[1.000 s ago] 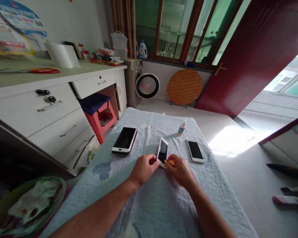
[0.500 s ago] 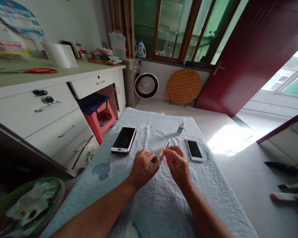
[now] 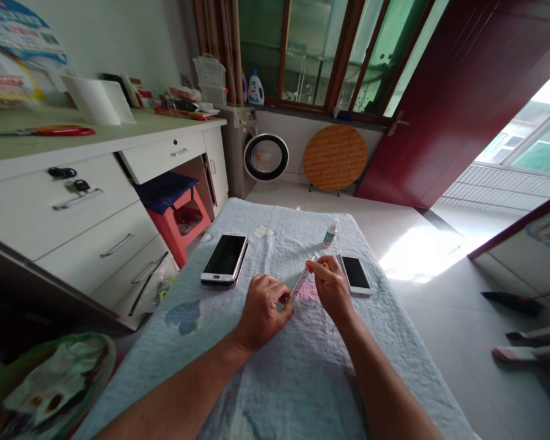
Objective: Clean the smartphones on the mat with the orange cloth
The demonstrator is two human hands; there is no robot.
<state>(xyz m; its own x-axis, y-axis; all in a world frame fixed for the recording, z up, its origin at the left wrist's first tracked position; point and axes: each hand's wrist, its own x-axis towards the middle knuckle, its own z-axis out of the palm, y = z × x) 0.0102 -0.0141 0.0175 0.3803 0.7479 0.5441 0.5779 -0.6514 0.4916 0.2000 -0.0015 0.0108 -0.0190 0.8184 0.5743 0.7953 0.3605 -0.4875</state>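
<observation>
My left hand (image 3: pixel 263 308) is closed on the lower end of a slim white phone (image 3: pixel 299 282), which stands on edge above the light blue quilted cloth (image 3: pixel 279 366). At the phone's upper end, my right hand (image 3: pixel 330 286) pinches it along with something small and orange that I cannot make out clearly. A larger dark-screened phone (image 3: pixel 224 258) lies flat on the cloth to the left. Another white phone (image 3: pixel 355 273) rests just right of my right hand. A small bottle (image 3: pixel 330 233) stands beyond them.
A white desk with drawers (image 3: pixel 73 201) runs along the left, a red stool (image 3: pixel 178 217) tucked under it. A green basin with rags (image 3: pixel 41 385) sits at lower left. A washing machine (image 3: pixel 256 156), a round wooden board (image 3: pixel 334 157) and a dark red door (image 3: pixel 462 98) stand beyond.
The phone was turned from screen-up to edge-on between my hands. My right hand slid from its lower end up to its top end, and the view drifted slightly.
</observation>
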